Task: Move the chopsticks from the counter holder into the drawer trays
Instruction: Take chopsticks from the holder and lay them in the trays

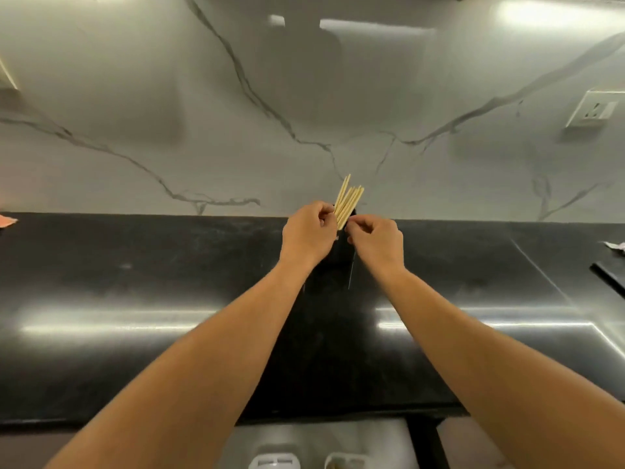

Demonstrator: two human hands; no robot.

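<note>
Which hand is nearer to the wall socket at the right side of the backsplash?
Right. The right hand is beside the chopsticks on the socket's side, far below and left of the wall socket. The left hand is beyond the chopsticks, farther left.

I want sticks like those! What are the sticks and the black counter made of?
The chopsticks look like bare pale wood or bamboo: matte, yellowish, no shine. The counter looks like polished dark stone, since it mirrors the lights in bright streaks.
</note>
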